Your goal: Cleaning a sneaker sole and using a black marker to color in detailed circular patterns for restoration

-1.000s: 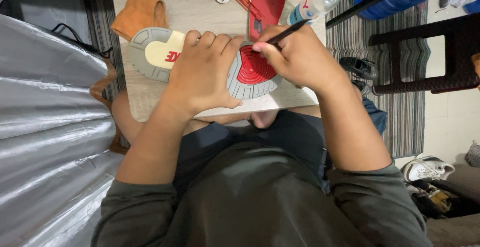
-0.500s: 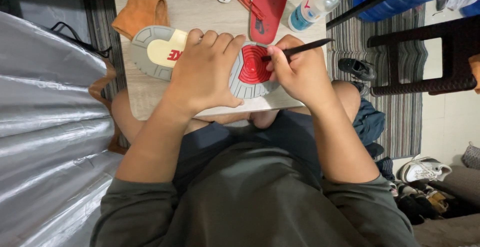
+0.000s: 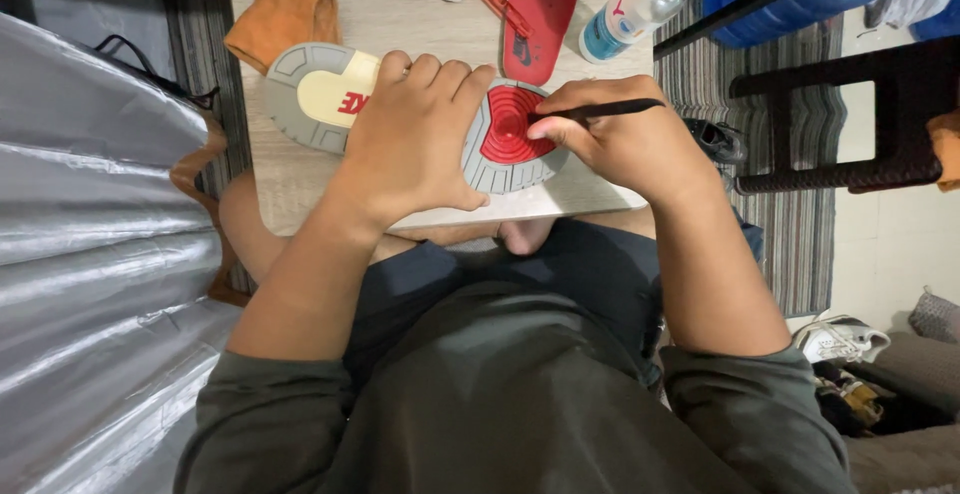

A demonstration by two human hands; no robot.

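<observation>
On the tabletop [image 3: 300, 179] before me, the upturned shoe [image 3: 330, 94] lies sole-up; my left hand [image 3: 415, 134] presses flat across its middle, my right hand [image 3: 625, 144] pinches a thin black tool [image 3: 605, 109], tip touching the red tread circle [image 3: 510, 124].

Left hand [image 3: 415, 139]: palm down, fingers spread and slightly curled, pressing flat, forearm bare and angled in from lower left. Right hand [image 3: 630, 144]: fingers pinched together in a writing grip, wrist bent inward, forearm bare, sleeve pushed to elbow.
</observation>
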